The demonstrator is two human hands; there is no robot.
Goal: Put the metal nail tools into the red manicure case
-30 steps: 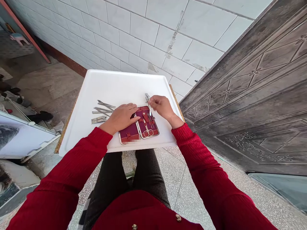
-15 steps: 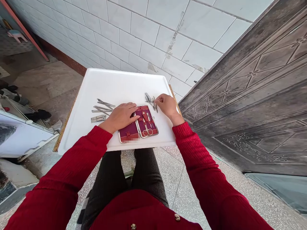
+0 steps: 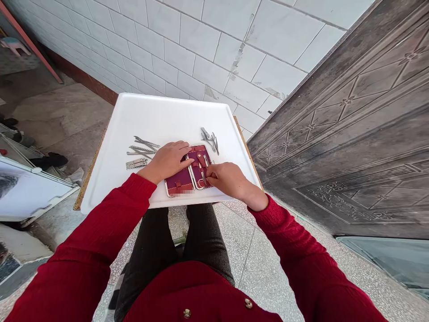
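Note:
An open manicure case with a dark red lining lies near the front edge of a white tray. My left hand lies across its left half and hinge, fingers stretched out. Over the right half, my right hand has thumb and forefinger pinched beside the small scissors; what is between the fingertips is hidden. A red-handled tool sits in the same half. Nail clippers and several slim metal tools lie left of the case. More metal tools form a small pile beyond its right side.
The white tray rests on a wooden-edged board. Behind it stands a white tiled wall. A dark patterned metal door is at the right. A white cabinet stands on the floor at left.
My right hand has left the pile of metal tools and come back toward me, onto the right half of the case. My left hand stays on the case.

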